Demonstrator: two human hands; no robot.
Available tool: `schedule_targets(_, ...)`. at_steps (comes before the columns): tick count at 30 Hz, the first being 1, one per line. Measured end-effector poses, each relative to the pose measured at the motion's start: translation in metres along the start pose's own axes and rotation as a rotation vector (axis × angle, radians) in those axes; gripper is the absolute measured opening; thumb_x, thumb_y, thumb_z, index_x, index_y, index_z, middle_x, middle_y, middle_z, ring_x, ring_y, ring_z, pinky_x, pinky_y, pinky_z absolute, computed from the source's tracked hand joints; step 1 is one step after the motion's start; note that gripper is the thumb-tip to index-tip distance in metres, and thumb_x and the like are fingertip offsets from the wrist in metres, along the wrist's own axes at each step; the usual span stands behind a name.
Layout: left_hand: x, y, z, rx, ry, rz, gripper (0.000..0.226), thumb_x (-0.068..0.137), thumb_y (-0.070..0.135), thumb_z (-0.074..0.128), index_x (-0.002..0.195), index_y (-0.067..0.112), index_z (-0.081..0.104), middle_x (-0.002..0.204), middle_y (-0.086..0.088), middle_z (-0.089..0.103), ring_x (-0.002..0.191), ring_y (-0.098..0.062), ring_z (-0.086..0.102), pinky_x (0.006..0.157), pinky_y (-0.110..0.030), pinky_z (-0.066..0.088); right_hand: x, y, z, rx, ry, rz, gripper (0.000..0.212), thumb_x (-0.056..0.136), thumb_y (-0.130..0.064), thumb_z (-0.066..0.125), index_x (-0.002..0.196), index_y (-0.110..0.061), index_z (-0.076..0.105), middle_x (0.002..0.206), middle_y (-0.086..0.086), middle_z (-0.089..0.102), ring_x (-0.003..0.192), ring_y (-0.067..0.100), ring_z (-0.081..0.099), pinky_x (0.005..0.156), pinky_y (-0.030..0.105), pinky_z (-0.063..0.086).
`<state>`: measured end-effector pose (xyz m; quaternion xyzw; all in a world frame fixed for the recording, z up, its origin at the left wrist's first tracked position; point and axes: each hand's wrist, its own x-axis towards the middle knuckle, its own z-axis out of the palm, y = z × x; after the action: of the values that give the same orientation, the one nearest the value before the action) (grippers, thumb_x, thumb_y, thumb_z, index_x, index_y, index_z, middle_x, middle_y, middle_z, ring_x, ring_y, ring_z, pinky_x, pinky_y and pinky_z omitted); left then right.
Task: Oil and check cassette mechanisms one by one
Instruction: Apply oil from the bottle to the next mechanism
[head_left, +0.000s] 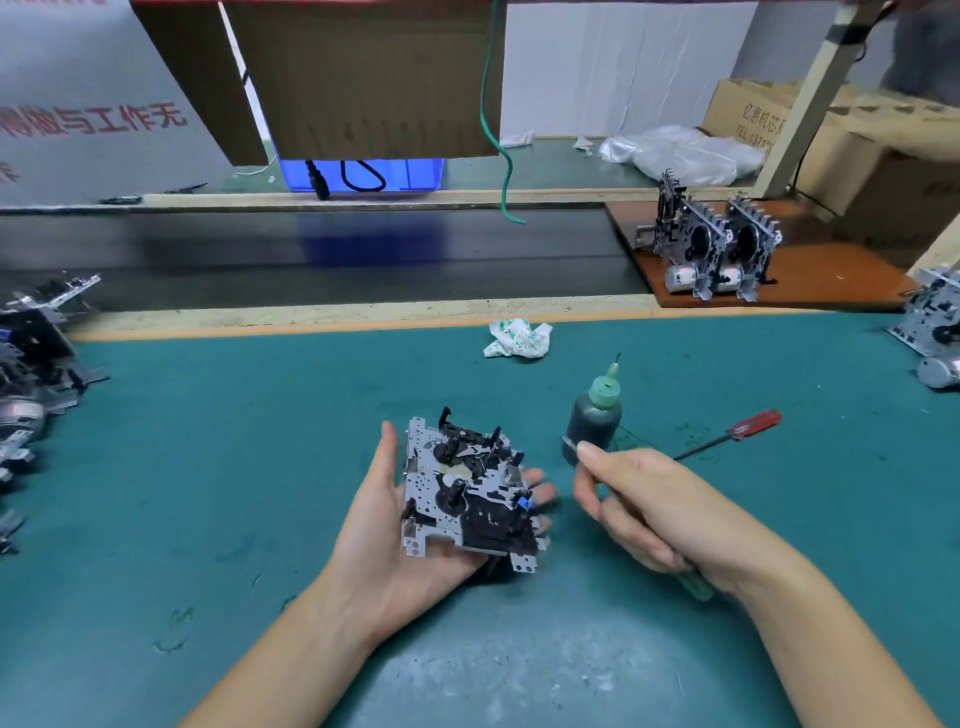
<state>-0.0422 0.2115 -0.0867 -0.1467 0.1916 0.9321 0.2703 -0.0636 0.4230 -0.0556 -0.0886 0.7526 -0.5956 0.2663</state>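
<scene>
Green-matted desk (208, 467), factory clutter behind. Left hand (395, 525) lies flat and open, cradling the cassette mechanism (467, 493), long axis running away from the person. Right hand (649, 509), curled round a thin green-handled tool, sits just right of it, oil bottle (592, 421) just beyond.

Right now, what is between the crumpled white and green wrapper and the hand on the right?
In the head view, the dark oil bottle with a green nozzle stands between the crumpled wrapper and the right hand.

Cassette mechanism (470, 493) flat on palm
</scene>
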Motion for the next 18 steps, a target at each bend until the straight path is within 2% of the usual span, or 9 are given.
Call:
schedule_targets(2,-0.001,0.000,0.000,-0.002,-0.018,0.003,0.095,0.084,0.072,0.036,0.118,-0.014,0.056,0.129,-0.037,0.050,0.115,-0.051,0.053,0.094,-0.063,0.044,0.001,0.002,0.002,-0.022,0.011,0.012,0.050,0.095,-0.046,0.038,0.055,-0.023,0.055,0.030,0.000,0.031,0.026,0.010,0.016,0.037,0.017,0.015)
schedule_targets(5,0.000,0.001,-0.003,0.045,-0.038,0.002,0.092,0.086,0.072,0.032,0.119,-0.010,0.058,0.130,-0.034,0.051,0.117,-0.047,0.053,0.093,-0.066,0.041,0.001,0.001,0.005,-0.031,-0.006,-0.010,0.046,0.091,-0.050,0.042,0.057,-0.022,0.056,0.032,0.001,0.035,0.026,0.010,0.020,0.035,0.014,0.018)
schedule_targets(9,0.002,0.001,-0.006,0.112,-0.060,0.015,0.080,0.091,0.064,0.029,0.122,-0.004,0.061,0.134,-0.028,0.051,0.120,-0.041,0.054,0.104,-0.054,0.039,0.001,0.000,0.013,0.003,-0.139,-0.034,0.034,0.078,-0.052,0.056,0.060,-0.023,0.061,0.035,0.001,0.043,0.026,0.007,0.022,0.033,0.016,0.019)
schedule_targets(11,0.002,0.001,-0.004,0.168,-0.071,0.029,0.080,0.093,0.063,0.027,0.126,-0.003,0.057,0.137,-0.027,0.048,0.125,-0.039,0.050,0.105,-0.052,0.040,0.002,0.000,0.017,0.026,-0.141,0.001,0.037,0.071,-0.054,0.061,0.057,-0.020,0.063,0.035,0.002,0.044,0.025,0.007,0.020,0.033,0.015,0.018)
schedule_targets(13,0.000,0.001,-0.001,0.190,-0.083,0.049,0.080,0.094,0.063,0.026,0.133,-0.002,0.049,0.142,-0.027,0.042,0.132,-0.037,0.043,0.110,-0.051,0.033,0.003,0.001,0.020,0.062,-0.145,0.022,0.041,0.066,-0.056,0.062,0.054,-0.018,0.064,0.033,0.002,0.043,0.024,0.006,0.019,0.033,0.014,0.018)
schedule_targets(18,-0.002,-0.008,0.001,0.166,-0.122,0.046,0.082,0.094,0.065,0.025,0.140,-0.002,0.040,0.147,-0.025,0.034,0.139,-0.034,0.031,0.115,-0.046,0.027,0.004,0.005,0.033,0.119,-0.115,0.056,0.052,0.057,-0.064,0.059,0.038,-0.015,0.056,0.028,-0.002,0.036,0.022,0.004,0.019,0.032,0.012,0.016)
